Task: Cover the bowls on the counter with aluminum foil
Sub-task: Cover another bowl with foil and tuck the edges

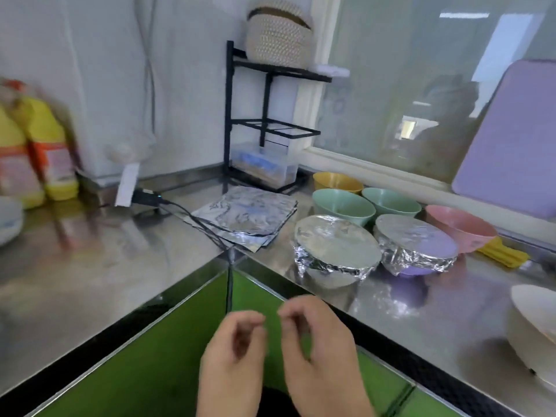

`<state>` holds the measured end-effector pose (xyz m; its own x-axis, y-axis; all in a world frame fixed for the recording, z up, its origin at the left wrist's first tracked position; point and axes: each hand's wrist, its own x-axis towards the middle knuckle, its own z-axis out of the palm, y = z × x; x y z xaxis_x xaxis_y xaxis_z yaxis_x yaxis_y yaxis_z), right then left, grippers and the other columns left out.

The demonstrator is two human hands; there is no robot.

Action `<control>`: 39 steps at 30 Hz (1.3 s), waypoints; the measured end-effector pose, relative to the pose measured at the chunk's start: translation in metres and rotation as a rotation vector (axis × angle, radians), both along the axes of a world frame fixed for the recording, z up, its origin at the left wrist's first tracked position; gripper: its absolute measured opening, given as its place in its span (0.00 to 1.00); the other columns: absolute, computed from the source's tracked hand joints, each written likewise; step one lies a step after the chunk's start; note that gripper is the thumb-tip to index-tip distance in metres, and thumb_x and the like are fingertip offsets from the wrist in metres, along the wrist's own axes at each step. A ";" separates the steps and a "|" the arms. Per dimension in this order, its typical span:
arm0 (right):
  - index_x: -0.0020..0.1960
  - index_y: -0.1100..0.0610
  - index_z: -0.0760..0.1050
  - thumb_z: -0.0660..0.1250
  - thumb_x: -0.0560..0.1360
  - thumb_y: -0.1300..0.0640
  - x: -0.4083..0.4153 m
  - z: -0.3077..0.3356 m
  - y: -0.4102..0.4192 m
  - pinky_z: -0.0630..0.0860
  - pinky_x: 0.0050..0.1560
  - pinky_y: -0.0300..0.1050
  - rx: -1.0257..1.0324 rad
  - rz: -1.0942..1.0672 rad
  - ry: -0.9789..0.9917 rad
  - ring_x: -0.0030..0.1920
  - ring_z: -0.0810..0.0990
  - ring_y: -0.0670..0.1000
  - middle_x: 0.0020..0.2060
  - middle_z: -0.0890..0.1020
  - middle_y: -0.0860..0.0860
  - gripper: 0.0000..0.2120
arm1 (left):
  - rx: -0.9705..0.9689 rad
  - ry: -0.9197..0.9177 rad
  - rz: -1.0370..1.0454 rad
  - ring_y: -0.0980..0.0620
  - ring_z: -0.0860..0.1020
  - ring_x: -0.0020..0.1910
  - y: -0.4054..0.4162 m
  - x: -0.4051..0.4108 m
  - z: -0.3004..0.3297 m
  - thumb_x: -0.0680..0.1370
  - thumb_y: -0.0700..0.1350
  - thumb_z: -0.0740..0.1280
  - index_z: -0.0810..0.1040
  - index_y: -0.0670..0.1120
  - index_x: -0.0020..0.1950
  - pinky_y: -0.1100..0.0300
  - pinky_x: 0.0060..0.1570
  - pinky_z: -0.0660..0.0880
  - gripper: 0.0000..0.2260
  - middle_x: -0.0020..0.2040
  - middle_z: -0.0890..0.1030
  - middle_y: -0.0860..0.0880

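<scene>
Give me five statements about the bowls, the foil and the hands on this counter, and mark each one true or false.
1. Two bowls already wear foil: the near covered bowl and the purple covered bowl. True.
2. The pink bowl is covered with foil. False: it is open.
3. The foil sheets lie stacked left of the bowls. True.
4. The left hand holds a foil sheet. False: it and the right hand hold nothing, fingers loosely curled.
5. Both green bowls are uncovered. True, as is the yellow bowl.
</scene>
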<state>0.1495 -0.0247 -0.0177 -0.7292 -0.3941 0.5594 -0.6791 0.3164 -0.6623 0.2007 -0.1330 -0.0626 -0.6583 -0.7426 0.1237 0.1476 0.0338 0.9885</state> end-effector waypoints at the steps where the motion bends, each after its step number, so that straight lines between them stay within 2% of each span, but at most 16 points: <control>1: 0.50 0.47 0.77 0.67 0.78 0.62 -0.007 0.007 -0.022 0.72 0.48 0.29 0.055 0.059 0.020 0.46 0.79 0.44 0.44 0.80 0.42 0.09 | -0.048 0.002 0.042 0.50 0.83 0.40 -0.017 -0.002 0.008 0.78 0.30 0.70 0.84 0.54 0.44 0.53 0.47 0.79 0.17 0.40 0.85 0.51; 4: 0.57 0.53 0.75 0.62 0.82 0.62 -0.037 0.031 -0.086 0.70 0.52 0.34 0.236 0.105 0.073 0.52 0.74 0.44 0.52 0.77 0.48 0.07 | -0.155 -0.027 0.089 0.62 0.82 0.48 -0.059 -0.013 0.031 0.80 0.33 0.66 0.82 0.54 0.52 0.61 0.52 0.77 0.15 0.47 0.85 0.59; 6: 0.64 0.57 0.75 0.63 0.81 0.64 -0.067 0.045 -0.124 0.72 0.58 0.43 0.397 0.037 0.108 0.59 0.76 0.53 0.59 0.77 0.54 0.13 | -0.258 -0.065 0.071 0.62 0.80 0.53 -0.078 -0.029 0.041 0.81 0.33 0.64 0.81 0.53 0.57 0.64 0.56 0.76 0.16 0.52 0.83 0.59; 8: 0.67 0.60 0.74 0.66 0.78 0.64 -0.096 0.057 -0.154 0.76 0.61 0.53 0.553 -0.053 0.104 0.62 0.78 0.59 0.62 0.77 0.58 0.17 | -0.440 -0.119 0.036 0.60 0.78 0.57 -0.094 -0.047 0.048 0.80 0.33 0.63 0.79 0.53 0.60 0.67 0.55 0.72 0.17 0.56 0.81 0.58; 11: 0.58 0.61 0.78 0.66 0.80 0.63 -0.126 0.069 -0.182 0.77 0.52 0.52 0.777 -0.127 0.168 0.57 0.82 0.61 0.57 0.82 0.60 0.09 | -0.723 -0.238 0.005 0.53 0.75 0.57 -0.118 -0.074 0.053 0.76 0.32 0.62 0.78 0.48 0.62 0.62 0.54 0.70 0.18 0.57 0.78 0.52; 13: 0.53 0.59 0.78 0.64 0.80 0.64 -0.142 0.074 -0.193 0.74 0.47 0.50 0.868 -0.113 0.197 0.57 0.83 0.61 0.55 0.83 0.60 0.05 | -0.865 -0.395 -0.034 0.47 0.75 0.59 -0.132 -0.089 0.059 0.74 0.34 0.62 0.77 0.45 0.60 0.55 0.57 0.73 0.16 0.58 0.78 0.48; 15: 0.51 0.58 0.76 0.66 0.80 0.63 -0.154 0.077 -0.199 0.74 0.46 0.48 0.946 -0.096 0.193 0.58 0.82 0.59 0.55 0.82 0.59 0.02 | -0.986 -0.552 -0.074 0.45 0.75 0.62 -0.144 -0.101 0.062 0.74 0.36 0.63 0.76 0.44 0.62 0.55 0.60 0.71 0.16 0.60 0.77 0.46; 17: 0.46 0.59 0.73 0.69 0.79 0.61 -0.166 0.073 -0.202 0.73 0.46 0.48 1.031 -0.082 0.177 0.60 0.80 0.59 0.48 0.79 0.56 0.06 | -1.070 -0.631 -0.116 0.45 0.73 0.64 -0.152 -0.109 0.062 0.74 0.38 0.63 0.74 0.45 0.63 0.55 0.64 0.68 0.17 0.64 0.75 0.46; 19: 0.37 0.57 0.65 0.72 0.77 0.62 -0.177 0.066 -0.205 0.71 0.43 0.46 1.094 -0.074 0.176 0.56 0.81 0.58 0.38 0.71 0.52 0.17 | -1.109 -0.673 -0.152 0.45 0.71 0.66 -0.156 -0.115 0.059 0.75 0.39 0.62 0.73 0.45 0.64 0.55 0.67 0.65 0.17 0.65 0.75 0.46; 20: 0.36 0.56 0.64 0.72 0.77 0.62 -0.182 0.063 -0.205 0.71 0.41 0.45 1.099 -0.072 0.173 0.52 0.81 0.57 0.35 0.68 0.51 0.18 | -1.112 -0.695 -0.168 0.46 0.71 0.67 -0.158 -0.117 0.058 0.76 0.39 0.62 0.73 0.45 0.65 0.55 0.68 0.65 0.17 0.66 0.74 0.46; 23: 0.41 0.58 0.73 0.73 0.78 0.58 -0.192 0.059 -0.206 0.67 0.34 0.42 1.067 -0.074 0.174 0.34 0.70 0.49 0.34 0.69 0.50 0.12 | -1.109 -0.721 -0.184 0.46 0.70 0.69 -0.160 -0.120 0.050 0.78 0.41 0.62 0.73 0.44 0.68 0.54 0.71 0.65 0.17 0.67 0.75 0.47; 24: 0.41 0.58 0.74 0.74 0.78 0.56 -0.195 0.058 -0.206 0.69 0.37 0.42 1.051 -0.075 0.184 0.33 0.68 0.49 0.33 0.69 0.50 0.11 | -1.114 -0.714 -0.178 0.47 0.71 0.68 -0.161 -0.120 0.048 0.78 0.41 0.62 0.74 0.44 0.66 0.55 0.71 0.66 0.16 0.66 0.75 0.47; 26: 0.41 0.57 0.75 0.74 0.77 0.57 -0.198 0.058 -0.206 0.73 0.41 0.44 1.005 -0.080 0.169 0.36 0.72 0.51 0.33 0.72 0.50 0.10 | -1.121 -0.696 -0.167 0.47 0.71 0.66 -0.162 -0.120 0.044 0.78 0.41 0.62 0.75 0.45 0.63 0.55 0.69 0.66 0.14 0.64 0.75 0.47; 30: 0.45 0.58 0.80 0.73 0.74 0.62 -0.198 0.060 -0.205 0.75 0.39 0.46 1.017 -0.059 0.156 0.39 0.76 0.53 0.33 0.74 0.51 0.02 | -1.159 -0.668 -0.146 0.47 0.72 0.64 -0.164 -0.122 0.038 0.79 0.42 0.62 0.76 0.45 0.62 0.54 0.69 0.66 0.13 0.63 0.76 0.48; 34: 0.34 0.56 0.70 0.75 0.70 0.66 -0.191 0.065 -0.202 0.72 0.34 0.45 1.078 -0.019 0.134 0.32 0.72 0.50 0.30 0.73 0.52 0.15 | -1.179 -0.645 -0.125 0.46 0.73 0.64 -0.166 -0.125 0.033 0.78 0.43 0.62 0.77 0.44 0.61 0.54 0.68 0.67 0.13 0.62 0.76 0.47; 39: 0.35 0.57 0.68 0.68 0.74 0.67 -0.189 0.065 -0.201 0.67 0.30 0.44 1.056 -0.043 0.158 0.32 0.72 0.51 0.32 0.73 0.53 0.14 | -1.198 -0.621 -0.105 0.46 0.73 0.64 -0.168 -0.127 0.028 0.78 0.43 0.62 0.77 0.44 0.62 0.54 0.68 0.67 0.14 0.63 0.77 0.47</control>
<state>-0.0396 -0.2252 0.0473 -0.7029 -0.7102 0.0390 -0.7080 0.7039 0.0562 0.0736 -0.3008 -0.0349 -0.8880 -0.3324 0.3178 -0.2541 0.9306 0.2633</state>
